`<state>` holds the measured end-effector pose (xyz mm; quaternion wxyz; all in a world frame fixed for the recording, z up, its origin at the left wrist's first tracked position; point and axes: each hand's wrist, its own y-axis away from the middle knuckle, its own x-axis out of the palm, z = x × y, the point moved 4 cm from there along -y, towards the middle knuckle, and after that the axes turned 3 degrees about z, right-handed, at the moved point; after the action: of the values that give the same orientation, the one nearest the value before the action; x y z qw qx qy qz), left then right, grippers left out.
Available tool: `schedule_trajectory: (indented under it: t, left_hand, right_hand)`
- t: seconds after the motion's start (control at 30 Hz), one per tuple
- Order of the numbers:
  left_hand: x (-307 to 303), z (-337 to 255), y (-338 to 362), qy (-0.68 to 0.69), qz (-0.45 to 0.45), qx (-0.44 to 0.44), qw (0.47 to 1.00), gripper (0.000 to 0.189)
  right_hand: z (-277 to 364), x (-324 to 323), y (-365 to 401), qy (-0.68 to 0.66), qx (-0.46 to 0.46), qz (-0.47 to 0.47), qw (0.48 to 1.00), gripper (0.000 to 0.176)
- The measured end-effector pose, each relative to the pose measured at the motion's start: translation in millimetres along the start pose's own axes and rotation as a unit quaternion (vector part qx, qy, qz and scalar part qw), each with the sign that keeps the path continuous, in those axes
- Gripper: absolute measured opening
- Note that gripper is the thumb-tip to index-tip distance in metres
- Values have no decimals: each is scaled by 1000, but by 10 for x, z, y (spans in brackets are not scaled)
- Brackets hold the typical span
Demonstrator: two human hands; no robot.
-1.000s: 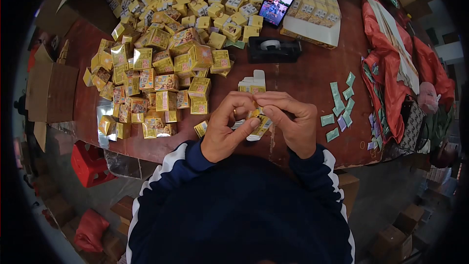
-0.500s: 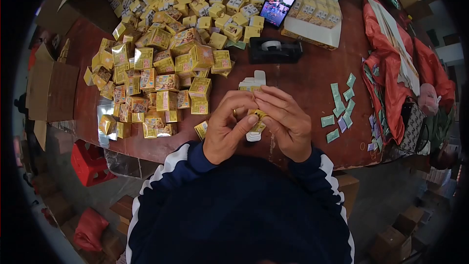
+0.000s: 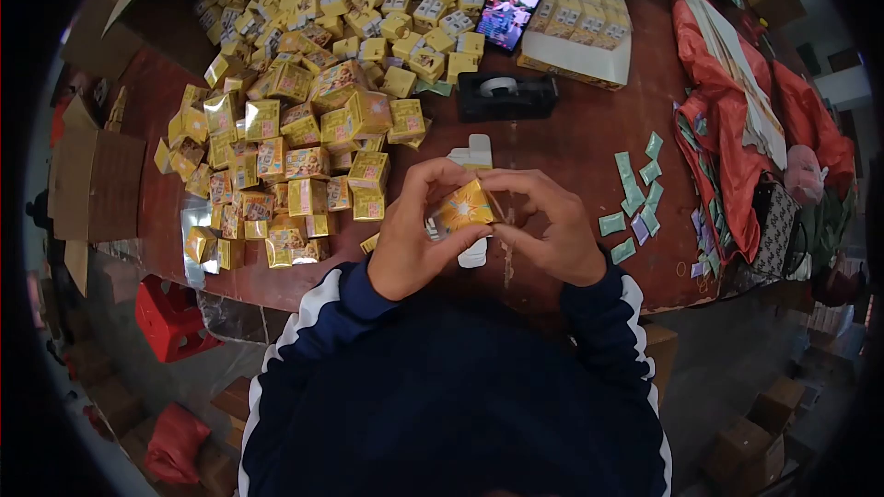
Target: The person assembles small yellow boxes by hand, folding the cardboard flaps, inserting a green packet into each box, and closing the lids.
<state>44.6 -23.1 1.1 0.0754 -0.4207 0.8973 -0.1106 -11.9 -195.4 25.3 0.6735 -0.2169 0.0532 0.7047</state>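
Between my two hands is a small yellow cardboard box (image 3: pixel 467 207) with an orange and pale-blue starburst on the face turned up. My left hand (image 3: pixel 410 241) grips its left side, thumb along the near edge and fingers over the far edge. On the other side, the fingertips and thumb of my right hand (image 3: pixel 564 237) pinch its right end. Beneath the hands lies at least one flattened carton (image 3: pixel 479 149), its white flaps showing beyond and below them. To the left, a large heap of made-up yellow boxes (image 3: pixel 308 164) covers the red-brown table (image 3: pixel 562 143).
Beyond my hands stands a black tape dispenser (image 3: pixel 506 103). A lit phone (image 3: pixel 509 9) leans by an open white carton (image 3: pixel 575 69) of small boxes. Green sachets (image 3: pixel 631 189) lie to the right, near red plastic bags (image 3: pixel 723 120). A red stool (image 3: pixel 173 317) stands below the table's left edge.
My hands have spread apart a little, and the box between them has turned so its starburst face shows upward. The view has shifted slightly.
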Motion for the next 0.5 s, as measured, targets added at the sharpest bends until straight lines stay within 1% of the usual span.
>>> schedule_trajectory:
  t: [0.03, 0.07, 0.1, 0.13, 0.17, 0.2, 0.23, 0.27, 0.3, 0.33, 0.37, 0.4, 0.43, 0.47, 0.5]
  left_hand:
    - [28, -36, -45, -31, 19, 10, 999, 63]
    - [50, -81, -49, -54, 9, 8, 998, 67]
    - [46, -128, -52, -77, 3, 7, 997, 71]
    - [-16, -239, -92, -242, 4, 111, 964, 77]
    - [-84, -307, -99, -246, -36, 143, 958, 77]
    - [-129, -351, -77, -251, -81, 173, 949, 76]
    - [-158, -278, -34, -146, -133, 190, 962, 75]
    - [-106, -258, -30, -139, -124, 191, 964, 75]
    - [-59, -168, -62, 2, -104, 91, 990, 77]
    - [-8, -78, -69, 140, -84, -12, 986, 80]
    - [36, -3, -49, 199, -48, -65, 977, 79]
    - [38, 13, -46, 198, -47, -61, 977, 79]
    - [51, 45, -35, 206, -35, -87, 974, 75]
    - [55, 70, -27, 214, -25, -114, 970, 71]
    - [20, 61, -36, 213, -28, -112, 970, 71]
  right_hand:
    - [-1, -45, 21, 9, 17, 35, 999, 46]
    - [-2, -103, 52, 21, 26, 16, 999, 46]
    - [-2, -96, 72, 8, 23, 18, 1000, 48]
    - [-18, -84, 102, -8, 20, 19, 1000, 50]
    - [-98, -92, 159, -74, 54, 3, 996, 50]
    - [-131, -78, 196, -67, 61, -12, 996, 50]
    - [-185, -67, 234, -193, 88, -87, 973, 49]
    - [-237, -43, 272, -317, 107, -159, 929, 48]
    - [-232, -9, 288, -295, 99, -162, 936, 50]
    - [-217, 64, 296, -293, 99, -165, 936, 50]
    - [-198, 169, 295, -323, 103, -156, 928, 51]
    - [-181, 233, 295, -353, 107, -144, 918, 52]
    - [-143, 239, 296, -327, 105, -137, 929, 48]
    - [-131, 152, 286, -327, 104, -134, 930, 48]
    - [-159, -25, 294, -249, 143, -111, 951, 46]
